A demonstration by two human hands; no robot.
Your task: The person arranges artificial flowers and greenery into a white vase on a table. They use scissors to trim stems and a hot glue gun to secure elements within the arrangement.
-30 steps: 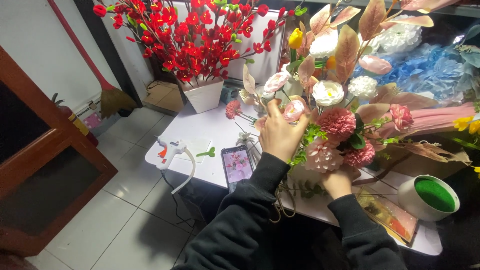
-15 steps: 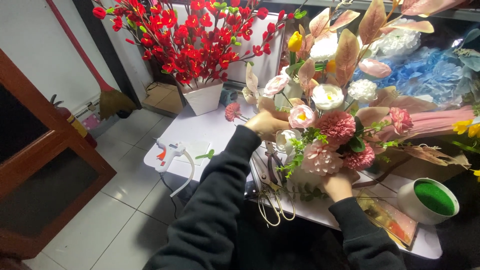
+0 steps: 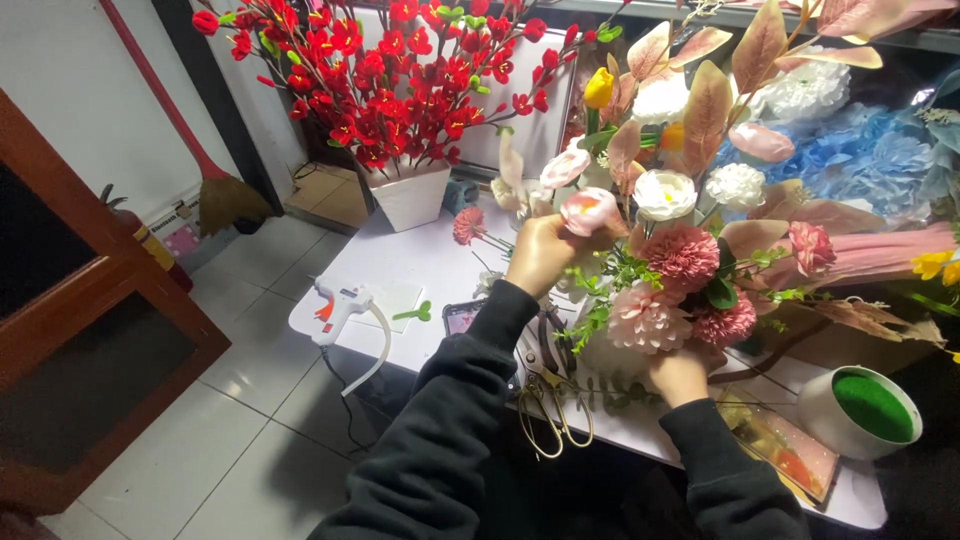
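The left hand [image 3: 540,255] has its fingers shut on a pink flower [image 3: 592,210] above the bouquet [image 3: 680,290], whose base the right hand [image 3: 685,372] grips, so a hard push could tip it toward the scissors [image 3: 548,410].

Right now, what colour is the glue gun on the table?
White with an orange trigger, per the head view: glue gun.

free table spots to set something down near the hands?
Bare tabletop lies between the white pot of red flowers, the glue gun and the left hand. Crowded from there on: the pink bouquet over the right hand, scissors at the near edge, the green-filled white bowl at the far right.
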